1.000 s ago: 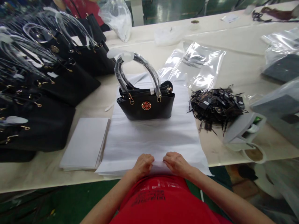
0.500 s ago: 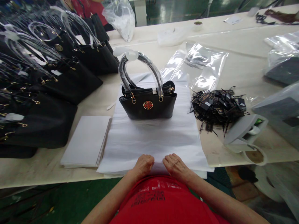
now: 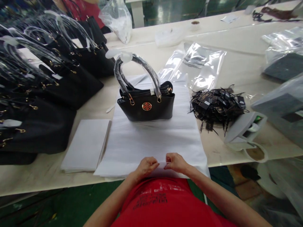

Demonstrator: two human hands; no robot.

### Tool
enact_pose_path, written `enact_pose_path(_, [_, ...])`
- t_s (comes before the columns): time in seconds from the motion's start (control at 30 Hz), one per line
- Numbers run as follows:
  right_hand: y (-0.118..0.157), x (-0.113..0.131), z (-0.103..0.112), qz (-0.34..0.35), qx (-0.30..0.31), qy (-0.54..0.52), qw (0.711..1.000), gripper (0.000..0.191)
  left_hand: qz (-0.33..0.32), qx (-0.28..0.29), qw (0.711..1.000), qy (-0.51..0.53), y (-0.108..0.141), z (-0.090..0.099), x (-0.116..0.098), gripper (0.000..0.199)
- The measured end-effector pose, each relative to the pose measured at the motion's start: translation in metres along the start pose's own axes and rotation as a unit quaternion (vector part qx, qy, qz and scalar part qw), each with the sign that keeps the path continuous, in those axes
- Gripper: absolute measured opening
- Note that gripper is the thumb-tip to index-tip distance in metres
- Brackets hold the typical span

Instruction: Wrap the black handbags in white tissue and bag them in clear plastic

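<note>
A stack of thin white paper sheets (image 3: pixel 151 138) lies in front of me at the table's front edge. At that near edge my left hand (image 3: pixel 148 166) is closed, thumb and fingers pinching the paper. Just beside it, my right hand (image 3: pixel 175 162) also pinches the sheet's edge, with a short stretch of paper showing between them. Farther back on the paper, a black handbag (image 3: pixel 151 108) stands upright, apart from both hands. Its handles (image 3: pixel 142 63) are wrapped in clear plastic, and a round red-and-gold emblem (image 3: pixel 146 106) sits on its front.
Many black handbags (image 3: pixel 80 78) crowd the left, behind a stack of white cards (image 3: pixel 86 143). To the right are a heap of black tags (image 3: pixel 217 105), a tape dispenser (image 3: pixel 246 126) and a tape roll (image 3: pixel 257 153). Clear plastic bags (image 3: pixel 203 63) lie behind. A person in red (image 3: pixel 87 11) stands across the table.
My hands have come slightly closer together, and the right one has turned so its thumb and fingertips face the left. The view has shifted a little; the handbag stays on the paper.
</note>
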State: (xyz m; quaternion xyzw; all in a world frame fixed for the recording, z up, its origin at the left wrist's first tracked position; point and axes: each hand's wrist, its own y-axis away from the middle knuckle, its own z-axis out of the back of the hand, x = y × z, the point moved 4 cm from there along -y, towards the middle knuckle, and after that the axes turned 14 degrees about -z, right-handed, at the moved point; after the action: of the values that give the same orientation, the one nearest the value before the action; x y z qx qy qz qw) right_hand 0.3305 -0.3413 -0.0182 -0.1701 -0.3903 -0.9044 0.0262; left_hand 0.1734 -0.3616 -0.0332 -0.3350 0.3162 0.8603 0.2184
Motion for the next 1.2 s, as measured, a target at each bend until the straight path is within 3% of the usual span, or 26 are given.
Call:
enact_pose_path(0.1, [0.011,0.010,0.005,0.106,-0.101,0.017,0.989,0.026,0.021,-0.012,1.000,0.007,-0.002,0.001,0.005,0.027])
enact_pose_path(0.2, [0.024,0.022,-0.001,0.256,-0.206,0.070,0.942,0.023,0.033,-0.018,0.999,0.010,-0.004,0.003,0.009,0.028])
enact_pose_path(0.27, [0.026,0.025,-0.011,0.296,-0.245,0.108,0.917,0.018,0.038,-0.028,0.999,-0.004,-0.006,0.008,0.011,0.027])
enact_pose_path(0.33, [0.027,0.025,-0.022,0.329,-0.269,0.133,0.895,0.016,0.045,-0.055,0.997,-0.040,-0.010,0.022,0.011,0.026])
enact_pose_path(0.43, [0.027,0.020,-0.037,0.371,-0.266,0.141,0.878,0.019,0.047,-0.118,0.985,-0.121,-0.018,0.058,0.006,0.022])
enact_pose_path(0.53, [0.020,0.010,-0.045,0.320,-0.239,0.135,0.907,0.022,0.022,-0.180,0.960,-0.215,-0.033,0.109,-0.012,0.023])
enact_pose_path(0.63, [0.006,0.002,-0.053,0.230,-0.160,0.141,0.950,0.026,-0.025,-0.231,0.921,-0.314,-0.050,0.166,-0.041,0.028])
enact_pose_path(0.8, [-0.005,0.003,-0.055,0.112,-0.053,0.128,0.984,0.016,-0.140,-0.253,0.849,-0.443,-0.078,0.246,-0.087,0.031])
enact_pose_path(0.87, [-0.004,0.013,-0.035,0.125,-0.056,0.095,0.986,0.010,-0.182,-0.253,0.820,-0.479,-0.086,0.267,-0.097,0.031])
enact_pose_path(0.93, [-0.003,0.032,0.009,0.183,-0.163,0.033,0.969,0.011,-0.218,-0.248,0.794,-0.510,-0.093,0.279,-0.102,0.030])
enact_pose_path(1.0, [0.000,0.054,0.072,0.245,-0.338,-0.031,0.908,0.023,-0.246,-0.246,0.770,-0.534,-0.099,0.286,-0.102,0.029])
enact_pose_path(1.07, [-0.002,0.075,0.136,0.276,-0.468,-0.059,0.837,0.032,-0.266,-0.252,0.748,-0.553,-0.104,0.291,-0.099,0.028])
enact_pose_path(1.13, [-0.013,0.092,0.193,0.243,-0.538,-0.066,0.805,0.034,-0.281,-0.266,0.728,-0.566,-0.107,0.295,-0.096,0.027])
enact_pose_path(1.2, [-0.030,0.102,0.234,0.170,-0.541,-0.055,0.822,0.037,-0.294,-0.286,0.709,-0.573,-0.106,0.298,-0.094,0.025])
